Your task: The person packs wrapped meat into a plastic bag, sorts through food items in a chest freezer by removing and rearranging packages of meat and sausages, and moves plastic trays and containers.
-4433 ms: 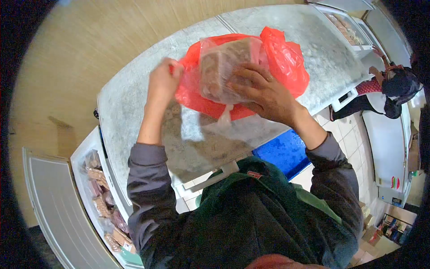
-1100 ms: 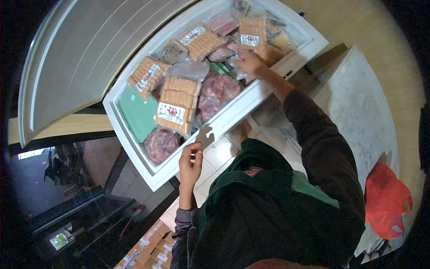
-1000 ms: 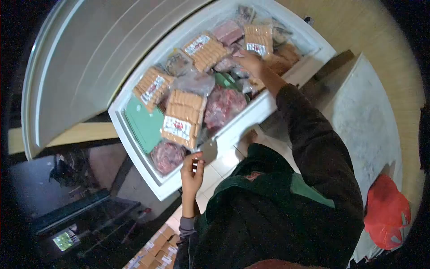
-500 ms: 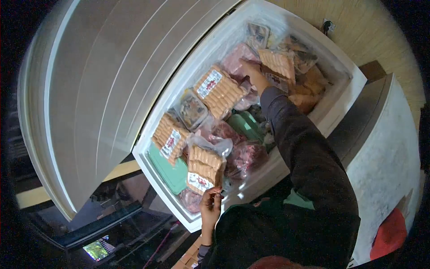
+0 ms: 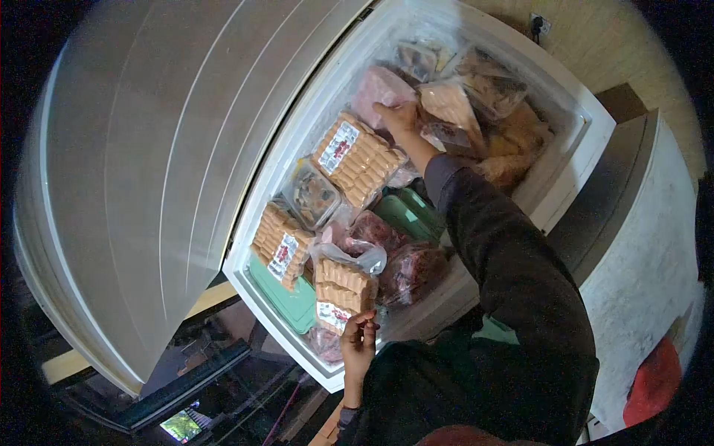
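Inside a white chest freezer, my right hand has its fingers on the lower edge of a pink pack. Just right of it leans a tilted sausage pack. A labelled sausage pack lies below the pink one. At the front rim my left hand is closed beside another sausage pack; what its fingers pinch is too small to make out. Red meat bags, a green box and a clear tub lie between the packs.
The freezer's raised lid fills the left side. A pale worktop with a red bag on it stands at the right. A wall socket with a plug is behind the freezer. A lit screen shows at lower left.
The view has swung from the worktop to the open freezer. My right hand has moved from the middle packs onto the pink pack, which has shifted and tilted. The flat piece in my left hand no longer shows.
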A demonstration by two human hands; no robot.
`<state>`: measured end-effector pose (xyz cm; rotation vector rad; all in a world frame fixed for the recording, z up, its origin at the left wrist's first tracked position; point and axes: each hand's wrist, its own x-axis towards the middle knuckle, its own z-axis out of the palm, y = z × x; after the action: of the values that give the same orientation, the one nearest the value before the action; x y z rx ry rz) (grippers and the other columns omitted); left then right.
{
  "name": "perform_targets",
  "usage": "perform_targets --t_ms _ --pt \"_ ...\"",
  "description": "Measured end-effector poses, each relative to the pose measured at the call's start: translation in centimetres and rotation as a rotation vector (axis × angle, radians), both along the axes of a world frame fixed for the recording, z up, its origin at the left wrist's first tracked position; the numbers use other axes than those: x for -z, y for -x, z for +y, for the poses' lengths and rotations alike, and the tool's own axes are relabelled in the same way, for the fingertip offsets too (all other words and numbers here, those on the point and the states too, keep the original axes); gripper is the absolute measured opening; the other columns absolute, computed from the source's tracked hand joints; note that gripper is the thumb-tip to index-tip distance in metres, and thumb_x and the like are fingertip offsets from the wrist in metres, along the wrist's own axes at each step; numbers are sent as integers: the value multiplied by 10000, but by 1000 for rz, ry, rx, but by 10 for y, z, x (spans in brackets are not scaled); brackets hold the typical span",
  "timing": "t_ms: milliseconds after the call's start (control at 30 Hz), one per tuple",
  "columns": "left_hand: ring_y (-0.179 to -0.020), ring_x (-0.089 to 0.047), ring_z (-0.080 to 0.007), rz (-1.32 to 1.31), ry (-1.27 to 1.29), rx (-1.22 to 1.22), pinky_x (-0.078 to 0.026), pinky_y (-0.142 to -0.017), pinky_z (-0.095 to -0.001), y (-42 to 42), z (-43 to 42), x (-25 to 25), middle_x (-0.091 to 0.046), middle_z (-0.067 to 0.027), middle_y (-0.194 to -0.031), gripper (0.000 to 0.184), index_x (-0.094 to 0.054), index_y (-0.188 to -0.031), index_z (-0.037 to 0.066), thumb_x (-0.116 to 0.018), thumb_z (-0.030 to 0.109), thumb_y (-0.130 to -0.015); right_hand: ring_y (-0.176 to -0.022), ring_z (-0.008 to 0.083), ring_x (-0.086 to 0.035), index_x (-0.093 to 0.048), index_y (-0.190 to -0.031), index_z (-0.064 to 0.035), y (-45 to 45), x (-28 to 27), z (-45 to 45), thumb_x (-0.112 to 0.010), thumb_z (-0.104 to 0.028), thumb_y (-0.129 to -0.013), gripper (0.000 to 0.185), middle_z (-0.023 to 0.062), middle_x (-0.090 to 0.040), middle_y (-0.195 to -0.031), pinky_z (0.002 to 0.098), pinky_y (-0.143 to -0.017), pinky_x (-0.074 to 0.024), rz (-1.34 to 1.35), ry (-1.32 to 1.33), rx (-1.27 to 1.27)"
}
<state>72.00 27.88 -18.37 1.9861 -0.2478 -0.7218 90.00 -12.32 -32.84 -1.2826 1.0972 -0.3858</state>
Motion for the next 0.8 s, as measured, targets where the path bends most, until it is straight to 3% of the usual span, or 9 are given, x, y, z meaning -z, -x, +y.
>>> perform_targets --t_ms 100,300,433,500,600,633,733,767,800 --pt "-764 -562 -112 -45 30 7 -462 -692 -237 0 -5 -4 -584 -66 -957 159 -529 -1027 12 -495 106 -902 -981 300 -513 -429 -1085 72 -25 45 10 -817 -284 -514 777 216 -515 -1056 370 -844 -412 -279 486 385" --pt "-753 -532 -95 -49 83 -21 -455 -696 -235 2 -4 -10 -573 -40 -885 153 -533 -1024 5 -498 85 -898 -1072 305 -445 -388 -1108 67 38 -40 -13 -808 -280 -533 793 238 -445 -1141 392 -883 -379 -308 347 363" --pt "-751 -517 -96 -201 76 180 -430 -705 -222 -11 -18 -22 -550 -26 -840 145 -552 -1001 6 -508 87 -890 -940 236 -521 -444 -1085 31 108 -103 -38 -755 -260 -660 602 164 -521 -1028 350 -774 -448 -426 210 256" --pt "-763 -510 -94 -171 59 252 -414 -712 -215 -20 -16 -22 -544 -21 -849 147 -560 -1001 10 -515 88 -885 -899 207 -535 -483 -1055 9 151 -104 -66 -688 -255 -744 457 116 -544 -976 331 -751 -461 -487 388 169" --pt "-786 -507 -94 -184 86 349 -410 -730 -218 -31 -26 -28 -551 -21 -868 145 -566 -1005 20 -514 66 -878 -910 177 -542 -532 -1056 -18 248 -152 -82 -564 -274 -858 325 67 -571 -958 315 -791 -457 -503 282 161" --pt "-789 -509 -95 -194 80 378 -411 -733 -221 -34 -31 -30 -554 -23 -872 146 -566 -1007 23 -513 61 -877 -974 185 -528 -496 -1138 -18 290 -171 -81 -522 -321 -874 403 80 -550 -1063 318 -844 -442 -503 507 21" --pt "-796 -513 -95 -317 204 492 -415 -732 -216 -48 -39 -16 -568 -31 -911 154 -569 -1010 31 -513 27 -867 -1064 199 -501 -442 -1204 -20 401 -215 -60 -493 -298 -877 432 126 -486 -1196 312 -909 -425 -429 311 384" --pt "-797 -513 -95 -334 238 525 -415 -733 -215 -50 -41 -12 -569 -32 -918 158 -569 -1012 33 -514 20 -864 -951 230 -548 -437 -1177 -19 440 -214 -59 -538 -306 -841 453 127 -557 -1043 339 -874 -444 -367 326 442" --pt "-811 -509 -88 -248 295 510 -413 -731 -210 -50 -44 -10 -568 -33 -929 170 -571 -1018 38 -519 8 -859 -965 231 -547 -442 -1179 -16 478 -212 -54 -532 -316 -843 459 129 -555 -1062 339 -881 -440 -326 253 511"
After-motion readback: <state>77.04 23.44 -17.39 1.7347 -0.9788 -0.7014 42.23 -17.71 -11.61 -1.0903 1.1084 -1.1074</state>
